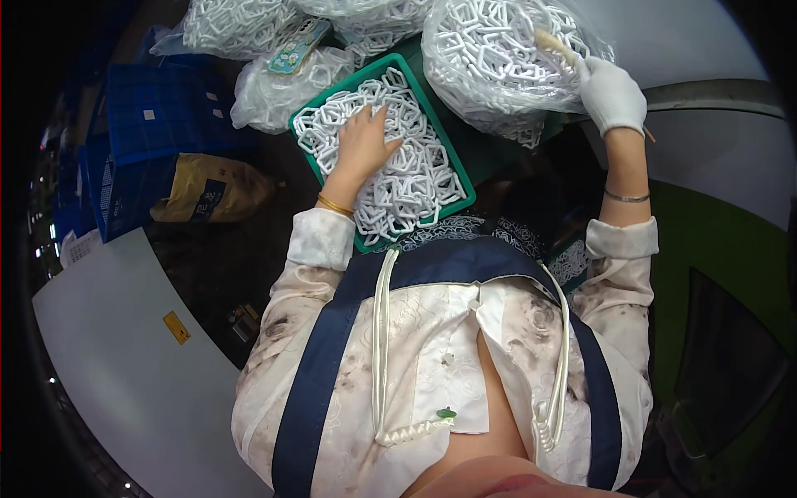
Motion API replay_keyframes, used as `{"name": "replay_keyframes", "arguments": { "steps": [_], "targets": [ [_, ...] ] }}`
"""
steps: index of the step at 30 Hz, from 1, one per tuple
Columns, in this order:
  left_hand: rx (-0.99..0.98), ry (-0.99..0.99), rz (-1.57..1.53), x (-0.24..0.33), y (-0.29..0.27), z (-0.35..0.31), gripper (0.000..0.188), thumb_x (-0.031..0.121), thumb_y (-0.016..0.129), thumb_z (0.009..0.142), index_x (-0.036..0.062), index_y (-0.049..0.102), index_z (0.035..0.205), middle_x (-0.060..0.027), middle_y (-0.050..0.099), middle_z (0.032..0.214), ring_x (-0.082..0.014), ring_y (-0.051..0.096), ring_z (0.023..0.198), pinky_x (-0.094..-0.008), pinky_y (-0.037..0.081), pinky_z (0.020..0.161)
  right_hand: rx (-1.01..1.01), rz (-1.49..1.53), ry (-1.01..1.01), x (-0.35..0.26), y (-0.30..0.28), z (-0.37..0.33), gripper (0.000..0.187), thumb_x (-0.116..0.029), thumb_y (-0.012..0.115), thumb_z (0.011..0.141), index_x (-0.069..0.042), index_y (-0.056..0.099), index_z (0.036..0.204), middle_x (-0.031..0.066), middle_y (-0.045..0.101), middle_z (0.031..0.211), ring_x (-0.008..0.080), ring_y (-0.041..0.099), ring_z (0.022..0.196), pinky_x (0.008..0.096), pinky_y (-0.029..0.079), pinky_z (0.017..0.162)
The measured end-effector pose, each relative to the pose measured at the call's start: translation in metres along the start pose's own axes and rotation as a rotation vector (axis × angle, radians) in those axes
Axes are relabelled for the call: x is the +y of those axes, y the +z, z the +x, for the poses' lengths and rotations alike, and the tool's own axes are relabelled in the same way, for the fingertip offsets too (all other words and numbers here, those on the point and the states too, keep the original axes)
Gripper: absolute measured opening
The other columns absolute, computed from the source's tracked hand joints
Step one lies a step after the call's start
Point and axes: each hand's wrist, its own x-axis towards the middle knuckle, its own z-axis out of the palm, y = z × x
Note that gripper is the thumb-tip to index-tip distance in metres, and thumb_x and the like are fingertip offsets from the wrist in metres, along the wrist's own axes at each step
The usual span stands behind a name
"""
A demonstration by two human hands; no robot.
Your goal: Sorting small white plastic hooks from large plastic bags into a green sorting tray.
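My bare left hand (362,143) lies on a heap of white plastic links (398,187), angular rings with a gap in some. Its fingers are spread, and I see nothing gripped in them. The links fill a shallow green tray (447,153) in front of me. On the right, my right hand (613,95) wears a white glove and is closed at the edge of a big clear plastic bag (498,100) full of similar links. From its fingers a pale beige, brush-like stick (554,46) reaches over the bag's contents; a thin brown end shows behind the glove.
More bags of white links (237,29) stand at the back left, with a phone in a patterned case (299,47) on one. Blue boxes (158,108) and a brown paper sack (212,191) are at the left. Grey-white machine panels (137,332) flank me.
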Motion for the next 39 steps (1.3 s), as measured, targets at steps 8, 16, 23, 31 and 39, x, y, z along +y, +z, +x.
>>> {"name": "replay_keyframes", "arguments": {
  "steps": [8,16,23,31,39],
  "targets": [
    [-0.094,-0.012,-0.066,-0.005,0.032,0.011,0.058,0.031,0.082,0.074,0.01,0.065,0.125,-0.0093,0.066,0.11,-0.0312,0.063,0.106,-0.0478,0.049,0.089,0.01,0.029,-0.019,-0.01,-0.02,-0.027,0.039,-0.046,0.046,0.101,-0.016,0.07,0.107,0.0161,0.07,0.103,0.0412,0.064,0.099,0.0469,0.052,0.083],
    [0.084,0.213,-0.247,-0.056,0.04,0.019,0.036,0.008,0.075,0.074,0.0056,0.071,0.109,-0.0124,0.068,0.106,-0.0344,0.063,0.103,-0.0431,0.05,0.091,0.103,0.443,0.067,0.016,-0.012,-0.089,0.034,-0.036,0.056,0.101,-0.009,0.072,0.115,0.0185,0.071,0.096,0.0285,0.07,0.089,0.035,0.051,0.08],
    [0.147,0.189,-0.264,-0.058,0.032,0.008,0.03,-0.003,0.061,0.08,0.0041,0.072,0.107,-0.0137,0.068,0.109,-0.0356,0.063,0.107,-0.0433,0.05,0.093,0.125,0.673,-0.017,0.017,0.02,-0.112,0.03,-0.026,0.058,0.103,-0.001,0.071,0.113,0.0122,0.074,0.093,0.0147,0.067,0.087,0.0291,0.05,0.083],
    [-0.134,0.204,-0.395,-0.029,0.021,0.018,0.034,0.017,0.067,0.085,0.01,0.071,0.118,-0.015,0.07,0.103,-0.0322,0.067,0.1,-0.0423,0.054,0.083,0.094,0.721,-0.011,0.017,0.025,-0.122,0.03,-0.026,0.058,0.103,0.0,0.07,0.114,0.0106,0.074,0.094,0.0128,0.065,0.086,0.0284,0.05,0.083],
    [-0.295,0.173,0.006,-0.004,0.022,0.02,0.03,0.018,0.072,0.077,0.0119,0.071,0.106,-0.0128,0.072,0.098,-0.0348,0.068,0.098,-0.0473,0.055,0.082,0.145,0.765,-0.072,0.012,0.029,-0.126,0.028,-0.026,0.059,0.101,-0.001,0.071,0.109,0.0144,0.066,0.078,0.0153,0.06,0.069,0.0298,0.049,0.071]
  ]
}}
